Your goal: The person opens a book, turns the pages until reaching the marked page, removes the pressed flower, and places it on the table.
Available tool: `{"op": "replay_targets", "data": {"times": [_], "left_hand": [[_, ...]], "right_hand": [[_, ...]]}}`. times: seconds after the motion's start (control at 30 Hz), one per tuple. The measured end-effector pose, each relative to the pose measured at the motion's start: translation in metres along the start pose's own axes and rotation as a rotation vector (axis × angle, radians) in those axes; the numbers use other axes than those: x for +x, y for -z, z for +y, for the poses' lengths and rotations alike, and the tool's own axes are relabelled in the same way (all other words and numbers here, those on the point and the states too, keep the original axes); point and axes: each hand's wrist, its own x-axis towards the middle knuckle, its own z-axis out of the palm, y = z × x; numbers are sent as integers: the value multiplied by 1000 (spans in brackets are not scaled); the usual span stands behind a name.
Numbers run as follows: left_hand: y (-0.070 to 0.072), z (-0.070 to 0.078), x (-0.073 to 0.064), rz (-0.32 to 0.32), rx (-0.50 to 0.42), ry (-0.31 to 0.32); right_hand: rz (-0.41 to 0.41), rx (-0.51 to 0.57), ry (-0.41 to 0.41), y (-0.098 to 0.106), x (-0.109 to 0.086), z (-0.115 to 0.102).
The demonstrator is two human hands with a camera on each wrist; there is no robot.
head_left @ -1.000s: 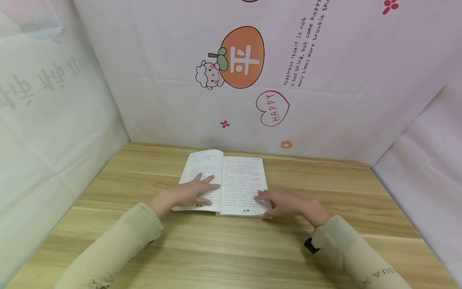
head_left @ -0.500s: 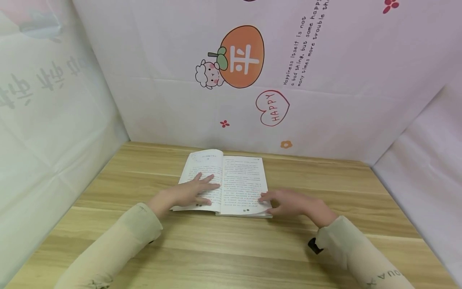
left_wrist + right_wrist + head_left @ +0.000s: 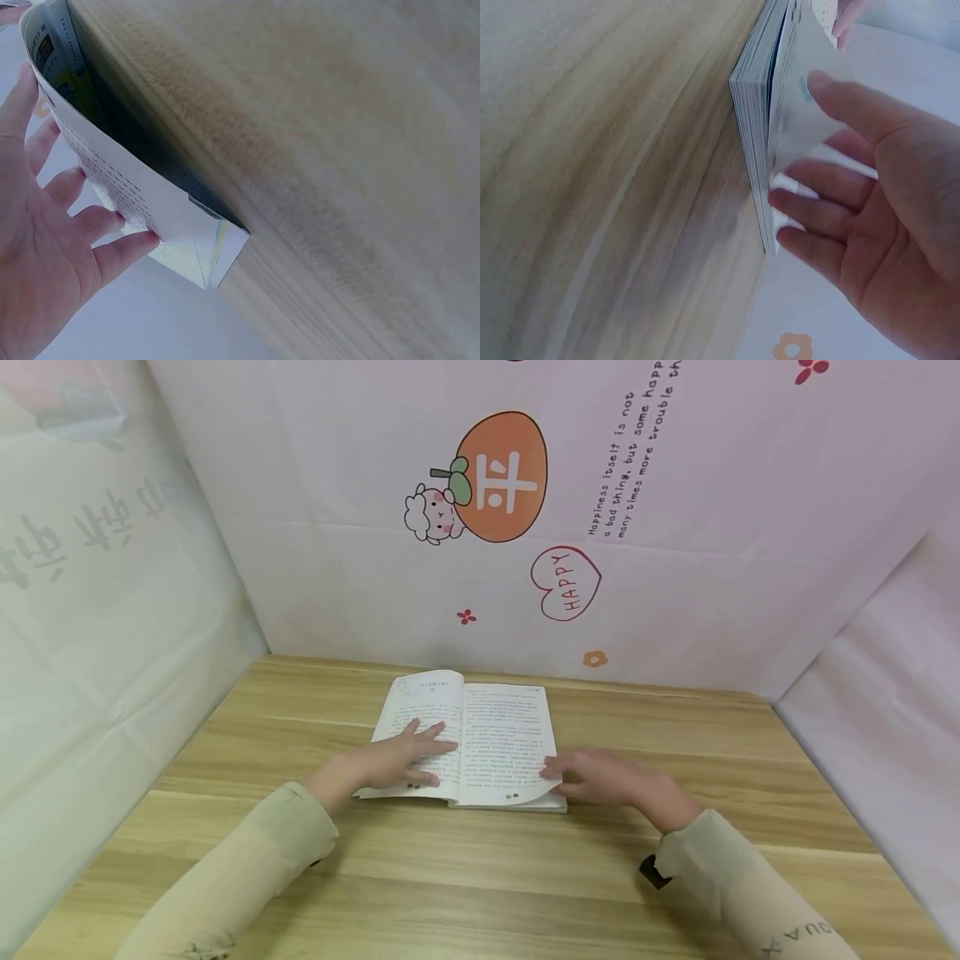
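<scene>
An open book (image 3: 504, 735) of printed text lies on the wooden table, its left pages bowed up near the spine. Across the left page, my left hand (image 3: 405, 756) rests with its fingers spread. The left wrist view shows those fingers (image 3: 124, 247) along the page, with a dark gap beneath the raised cover side. At the lower right corner, my right hand (image 3: 600, 779) pinches a single page (image 3: 806, 97) that curls up off the thicker stack. Its thumb (image 3: 840, 97) is on the page's underside, and the index finger is partly hidden behind the sheet.
The wooden table (image 3: 480, 877) runs up to a white printed backdrop (image 3: 360, 593) just behind the book. White sheeting (image 3: 112, 652) also stands on the left and right sides. A black band (image 3: 655, 871) shows at the right sleeve's cuff.
My right hand has shifted slightly to the right, and the right page's lower corner has lifted and curled off the stack. The left hand stays where it was.
</scene>
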Motion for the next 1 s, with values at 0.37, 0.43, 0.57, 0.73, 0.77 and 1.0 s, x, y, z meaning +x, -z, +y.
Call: {"op": "replay_targets", "data": {"times": [0.37,0.43,0.57,0.73,0.77,1.0], "left_hand": [[-2,-3,0,5,-14,-5],[-2,-3,1,5,-14,-3],[-2,-5,0,7,-7,3],[1,-4,-2,10,-18,4],[1,-4,-3,11,-21,0],[1,-4,-2,1,-16,1]], "right_hand": [[111,50,-201,-4,13,-8],[133,60,-234,-3,17,-10],[179,111,-286,-2,23,-16],[205,173,-333,-2,27,-21],[213,183,-331,-2,28,-22],[216,222,-285,-5,33,-26]]}}
